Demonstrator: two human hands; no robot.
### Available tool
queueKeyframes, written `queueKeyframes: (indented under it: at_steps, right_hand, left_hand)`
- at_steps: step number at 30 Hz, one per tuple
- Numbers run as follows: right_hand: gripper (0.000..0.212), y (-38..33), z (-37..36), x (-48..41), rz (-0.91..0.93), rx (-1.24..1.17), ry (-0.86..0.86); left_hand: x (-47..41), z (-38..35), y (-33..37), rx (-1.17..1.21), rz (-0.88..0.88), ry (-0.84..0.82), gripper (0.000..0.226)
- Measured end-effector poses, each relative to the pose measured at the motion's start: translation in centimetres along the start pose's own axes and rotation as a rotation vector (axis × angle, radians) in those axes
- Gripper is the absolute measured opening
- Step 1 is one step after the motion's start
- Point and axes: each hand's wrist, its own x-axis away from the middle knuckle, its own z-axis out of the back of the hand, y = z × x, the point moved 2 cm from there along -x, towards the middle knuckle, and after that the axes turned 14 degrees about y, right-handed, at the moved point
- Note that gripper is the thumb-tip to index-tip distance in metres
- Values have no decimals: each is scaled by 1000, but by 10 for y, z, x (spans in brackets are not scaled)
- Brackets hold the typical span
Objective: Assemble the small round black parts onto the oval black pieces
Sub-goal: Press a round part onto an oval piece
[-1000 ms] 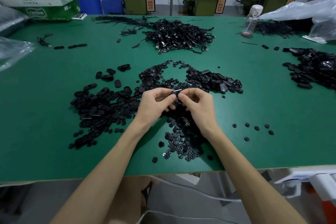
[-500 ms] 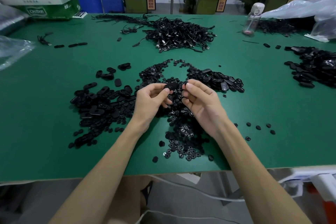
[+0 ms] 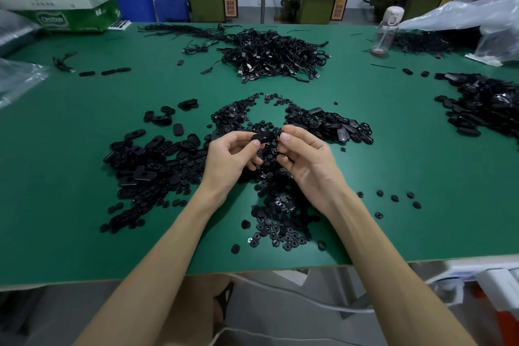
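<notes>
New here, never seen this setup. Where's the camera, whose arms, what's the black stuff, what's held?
No machine here: a person works with bare hands. The one camera sits on their head, looking forward and down, so the arms enter from below. On the green table lie oval black pieces at left, small round black parts in the middle, and a heap of cables farther back. The left hand pinches one oval piece. The right hand has its fingertips at the other end; whether they hold a round part is too small to tell.
</notes>
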Motion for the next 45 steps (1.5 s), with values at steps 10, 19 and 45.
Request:
queueKeyframes:
  at_steps: [10,19,45]
  right_hand:
    - [17,7,4,-5,87,105,-24]
    - [12,15,7,-5,245,390,73]
    - [16,16,3,-3,283,427,45]
  left_hand:
    - [1,1,3,-16,-9,9,10]
    - [1,1,2,-38,-10,8,10]
    - [-2,2,-3,-35,-6,19,9]
